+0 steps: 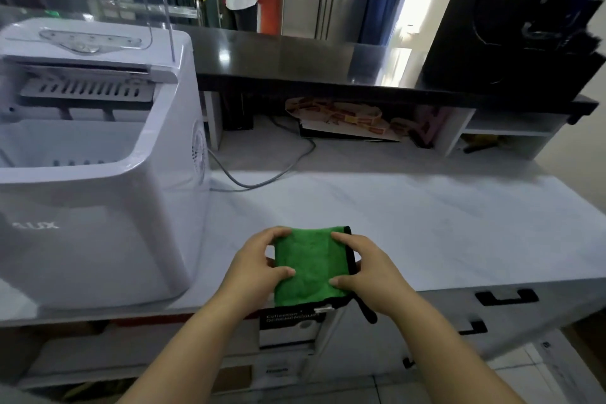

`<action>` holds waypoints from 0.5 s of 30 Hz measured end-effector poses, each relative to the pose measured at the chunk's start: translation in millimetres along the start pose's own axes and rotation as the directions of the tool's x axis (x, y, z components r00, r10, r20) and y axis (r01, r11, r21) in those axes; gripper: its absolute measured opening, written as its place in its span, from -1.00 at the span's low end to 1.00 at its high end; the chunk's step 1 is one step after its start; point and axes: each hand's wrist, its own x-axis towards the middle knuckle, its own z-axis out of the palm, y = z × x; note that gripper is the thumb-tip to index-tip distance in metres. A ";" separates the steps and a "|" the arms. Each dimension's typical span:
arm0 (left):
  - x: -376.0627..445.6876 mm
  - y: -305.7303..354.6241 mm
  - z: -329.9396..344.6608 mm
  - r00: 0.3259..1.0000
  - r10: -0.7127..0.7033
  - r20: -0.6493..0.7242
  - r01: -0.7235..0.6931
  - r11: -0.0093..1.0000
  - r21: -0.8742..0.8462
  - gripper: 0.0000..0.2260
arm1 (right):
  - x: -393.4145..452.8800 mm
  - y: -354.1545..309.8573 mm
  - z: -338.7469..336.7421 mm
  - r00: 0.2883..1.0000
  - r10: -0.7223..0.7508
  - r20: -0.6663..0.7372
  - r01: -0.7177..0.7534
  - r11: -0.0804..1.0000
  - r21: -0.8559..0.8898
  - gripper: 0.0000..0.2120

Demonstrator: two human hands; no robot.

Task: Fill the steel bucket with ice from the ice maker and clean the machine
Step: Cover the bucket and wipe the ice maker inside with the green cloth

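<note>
Head view shows your two hands holding a folded green cloth (310, 264) at the front edge of the white counter (426, 223). Your left hand (259, 267) grips the cloth's left edge, thumb on top near the lower corner and fingers curled over the upper corner. Your right hand (364, 270) pinches the right, black-trimmed edge in the same way. A black loop hangs from the cloth's lower right corner, over the counter edge. The ice maker (98, 154) stands on the counter to your left and slightly farther back, near the cloth but not touching it. Its lid is raised and the white bin inside faces you; whether ice remains in it cannot be told. The machine's right side wall, with a round vent, is the surface closest to the cloth. Your left hand is the nearer hand to the machine. The steel bucket is not in view. Judged from this layout, the wiping stage is in preparation: the next move carries the cloth leftward and up toward the housing, so expect to release one hand first. A grey power cable (262, 179) runs behind the machine; keep the cloth away from it.
</note>
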 end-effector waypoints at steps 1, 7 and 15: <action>5.0 -1.4 1.2 1.000 -0.010 -0.003 0.010 1.000 0.008 -0.45 | 5.3 2.0 -0.1 1.000 0.008 -0.001 -0.008 1.000 -0.002 -0.28; 40.1 -9.0 2.2 1.000 -0.020 0.006 0.020 0.999 0.036 -0.45 | 38.8 7.9 1.1 0.998 0.061 -0.029 -0.062 0.998 -0.009 -0.26; 84.4 -14.5 4.3 1.000 -0.022 0.003 0.022 0.994 0.102 -0.44 | 76.2 9.7 2.4 0.991 0.121 -0.051 -0.124 0.992 -0.040 -0.26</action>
